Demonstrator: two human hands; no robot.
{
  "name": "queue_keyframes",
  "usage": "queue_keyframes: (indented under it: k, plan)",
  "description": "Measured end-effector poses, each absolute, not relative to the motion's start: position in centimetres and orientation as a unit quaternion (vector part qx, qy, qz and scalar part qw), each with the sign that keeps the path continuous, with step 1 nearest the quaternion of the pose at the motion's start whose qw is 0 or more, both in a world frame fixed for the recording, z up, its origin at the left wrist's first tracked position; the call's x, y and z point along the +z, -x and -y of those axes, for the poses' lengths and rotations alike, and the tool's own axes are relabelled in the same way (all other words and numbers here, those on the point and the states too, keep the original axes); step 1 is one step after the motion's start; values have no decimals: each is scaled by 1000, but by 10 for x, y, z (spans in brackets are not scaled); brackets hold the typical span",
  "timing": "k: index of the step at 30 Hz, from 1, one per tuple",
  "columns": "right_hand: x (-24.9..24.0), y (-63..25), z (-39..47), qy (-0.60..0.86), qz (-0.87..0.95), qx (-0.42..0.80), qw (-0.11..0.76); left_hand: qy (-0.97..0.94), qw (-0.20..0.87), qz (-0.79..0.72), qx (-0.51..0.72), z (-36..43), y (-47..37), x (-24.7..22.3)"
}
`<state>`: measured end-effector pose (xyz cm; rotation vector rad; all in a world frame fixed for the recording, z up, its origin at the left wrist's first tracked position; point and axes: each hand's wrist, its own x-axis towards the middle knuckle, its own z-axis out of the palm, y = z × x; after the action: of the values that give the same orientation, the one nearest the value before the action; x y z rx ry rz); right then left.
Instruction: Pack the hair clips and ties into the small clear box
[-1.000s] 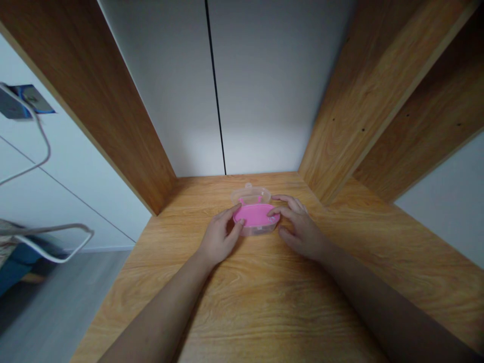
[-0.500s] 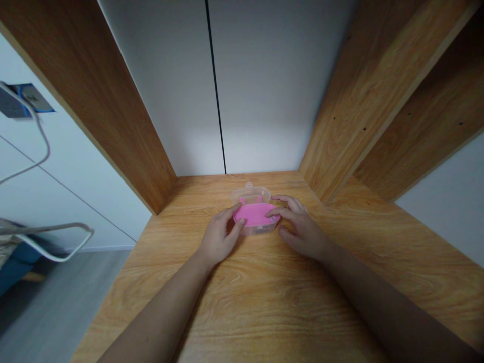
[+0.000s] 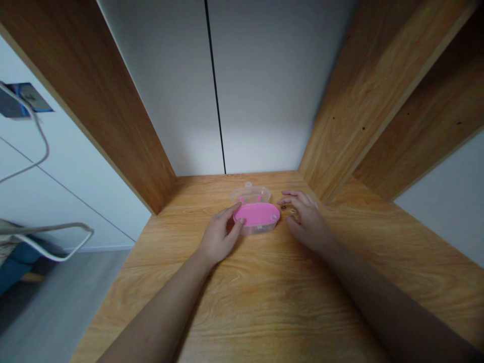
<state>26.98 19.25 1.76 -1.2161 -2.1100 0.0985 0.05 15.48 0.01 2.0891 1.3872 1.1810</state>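
An oval box (image 3: 257, 215) with a pink inner surface and clear sides sits on the wooden surface, its clear lid (image 3: 250, 193) tipped back behind it. A small ring-like item (image 3: 273, 218) lies on the right end of the pink part. My left hand (image 3: 222, 233) grips the box's left end between thumb and fingers. Just right of the box, my right hand (image 3: 304, 219) is open, fingers apart and off the box. Beneath its fingers lie a dark small ring (image 3: 283, 207) and a pale one (image 3: 293, 211) on the wood.
The wooden surface (image 3: 249, 302) runs up to a white back panel (image 3: 260, 101). Wooden uprights stand at left (image 3: 91, 96) and right (image 3: 363, 111). A white cable (image 3: 43, 136) hangs at the far left, with a grey floor (image 3: 75, 287) below.
My right hand has lifted off the box and moved right, its fingers wider apart. The small rings beside the box now show. My left hand and the box are where they were.
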Motion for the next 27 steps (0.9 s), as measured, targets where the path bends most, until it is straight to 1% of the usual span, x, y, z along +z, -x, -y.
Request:
queue_keyframes:
  k: [2,5,7,10,23,27]
  plan:
    - [12,-277,-200,527,784,1,329,-741,182,-491,420,-155,-1,0]
    - [2,-287,-209,586,762,-34,272,-742,180,-488,423,-155,-1,1]
    - [-3,-291,-212,600,761,-41,243,-741,179,-487,426,-155,-1,1]
    - [-8,-292,-215,598,769,-45,221,-740,180,-485,429,-155,-1,1]
    - [-8,-287,-218,586,771,-38,247,-742,182,-483,428,-156,-1,0]
    - [-10,-286,-220,575,782,-35,238,-741,185,-483,429,-156,-1,-1]
